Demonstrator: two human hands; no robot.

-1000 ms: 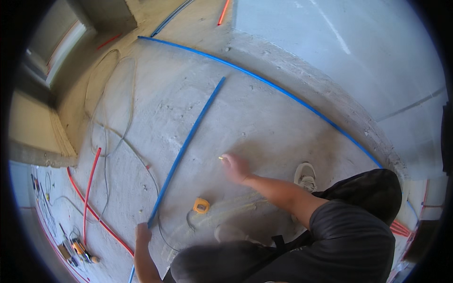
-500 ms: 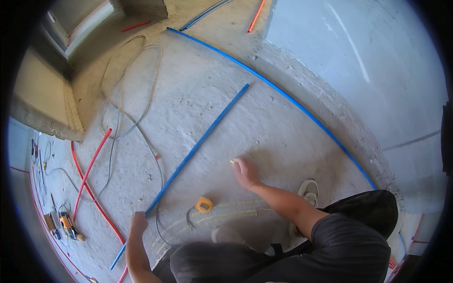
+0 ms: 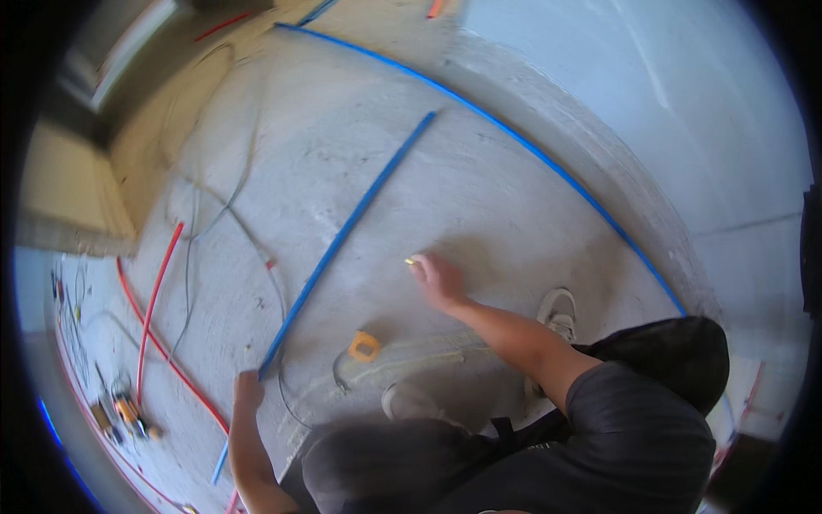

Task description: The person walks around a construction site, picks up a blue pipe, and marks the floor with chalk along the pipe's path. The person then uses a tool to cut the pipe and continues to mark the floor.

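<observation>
A straight blue pipe (image 3: 346, 231) lies slantwise across the concrete floor, from the lower left toward the far middle. My left hand (image 3: 248, 391) is closed around it close to its near end, and a short stretch of blue shows beyond my wrist. Right of the pipe, my right hand (image 3: 440, 281) hovers low over the floor with its fingers pinched together. A small yellow piece sticks out at the fingertips; its kind is too small to make out. Between my hands, nearer to my feet, an orange-yellow tape measure (image 3: 365, 346) rests on the floor.
A longer blue pipe (image 3: 548, 159) runs along the base of the right wall. Red pipes (image 3: 159, 287) cross at left beside loose grey cable (image 3: 242, 218). Tools (image 3: 128, 409) lie at the far left. My shoe (image 3: 558, 313) stands right of the tape measure.
The view has tipped, so floor things sit higher and slightly left in the picture. My left hand stays on the pipe. More of the yellow piece shows at my right fingertips.
</observation>
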